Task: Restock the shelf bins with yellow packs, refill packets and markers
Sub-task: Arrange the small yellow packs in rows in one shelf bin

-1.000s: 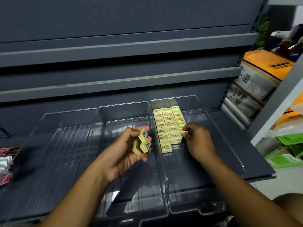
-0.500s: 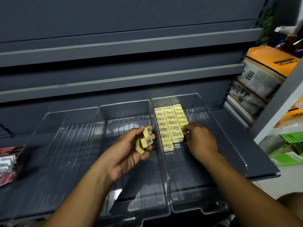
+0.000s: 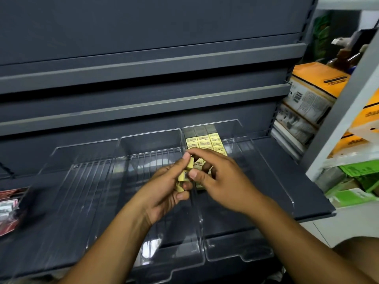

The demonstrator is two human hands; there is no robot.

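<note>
Yellow packs: small rectangular blocks, printed labels

The packs are pale yellow with black-printed labels. The bins are clear, ribbed with fine lines. The shelf is dark grey. The boxes at right are orange and white, and the packets below them are green.

Packs at back of right bin, middle bin beside it, boxes rightward
</note>
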